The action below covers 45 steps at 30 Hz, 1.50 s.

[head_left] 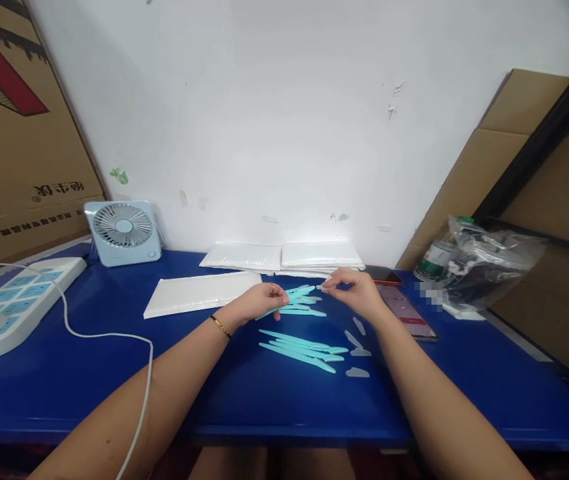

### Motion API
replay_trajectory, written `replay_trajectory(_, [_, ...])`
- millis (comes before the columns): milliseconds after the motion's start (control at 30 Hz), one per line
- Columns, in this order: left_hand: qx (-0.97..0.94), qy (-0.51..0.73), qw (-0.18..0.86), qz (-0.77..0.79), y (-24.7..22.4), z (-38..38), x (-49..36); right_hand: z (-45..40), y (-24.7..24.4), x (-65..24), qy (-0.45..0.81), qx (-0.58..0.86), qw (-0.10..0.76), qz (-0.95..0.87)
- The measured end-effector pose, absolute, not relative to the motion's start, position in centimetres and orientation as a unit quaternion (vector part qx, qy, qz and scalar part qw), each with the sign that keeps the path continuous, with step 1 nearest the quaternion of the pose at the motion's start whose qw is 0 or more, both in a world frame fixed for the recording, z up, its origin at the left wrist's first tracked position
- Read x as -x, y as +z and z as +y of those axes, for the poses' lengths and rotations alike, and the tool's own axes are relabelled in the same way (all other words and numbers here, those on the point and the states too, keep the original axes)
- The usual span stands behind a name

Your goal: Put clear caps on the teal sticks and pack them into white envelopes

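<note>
My left hand [264, 301] is closed on a turquoise eyebrow razor [300, 291], its blade end pointing right. Just past that end, my right hand [354, 291] pinches a small clear blade cap [320, 287] between thumb and finger; a slight gap seems to separate cap and razor. More turquoise razors lie on the table under and beside my left hand. Nearer to me is a second group of razors [304, 348], lying side by side with their wider ends to the right. Several loose clear caps [358, 373] are scattered right of that group, by my right forearm.
White padded mailers [247, 256] lie along the wall, another [184, 295] left of my hands. A light blue fan [124, 232] and a power strip [24, 300] with a white cable stand left. At right are phones [407, 310] and a plastic-wrapped item [484, 267]. The table [284, 407] is blue.
</note>
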State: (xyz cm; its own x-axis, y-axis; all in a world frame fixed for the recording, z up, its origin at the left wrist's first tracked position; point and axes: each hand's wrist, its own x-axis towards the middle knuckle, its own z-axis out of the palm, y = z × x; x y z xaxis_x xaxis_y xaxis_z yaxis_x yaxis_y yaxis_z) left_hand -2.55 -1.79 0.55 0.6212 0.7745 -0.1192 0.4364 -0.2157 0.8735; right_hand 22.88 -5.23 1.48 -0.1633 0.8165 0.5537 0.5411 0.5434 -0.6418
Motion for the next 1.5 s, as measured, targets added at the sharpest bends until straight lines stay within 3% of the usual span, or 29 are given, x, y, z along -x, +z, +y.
replay_trajectory(467, [-0.659,0.184,0.631,0.367,1.0,-1.4,2.8,-6.1,2.0,-21.6,0.080,0.403,0.481,-0.775])
replay_trajectory(1167, [-0.672,0.172,0.613,0.378,0.6,-1.6,2.4,-6.2,1.3,-19.9,0.070,0.396,0.409,-0.819])
replay_trajectory(1267, [-0.719,0.182,0.545,0.390,0.2,-1.8,2.0,-6.1,1.8,-20.7,0.077,0.410,0.367,-0.832])
replay_trajectory(1367, [-0.793,0.211,0.366,0.439,-0.1,-1.9,1.7,-6.2,2.9,-24.0,0.089,0.516,0.300,-0.798])
replay_trajectory(1433, [-0.835,0.226,0.247,0.438,0.0,-2.2,1.6,-6.4,3.4,-26.8,0.118,0.616,0.219,-0.748])
replay_trajectory(1500, [-0.874,0.207,0.201,0.391,0.2,-2.8,1.5,-6.6,3.3,-28.7,0.192,0.679,0.115,-0.699])
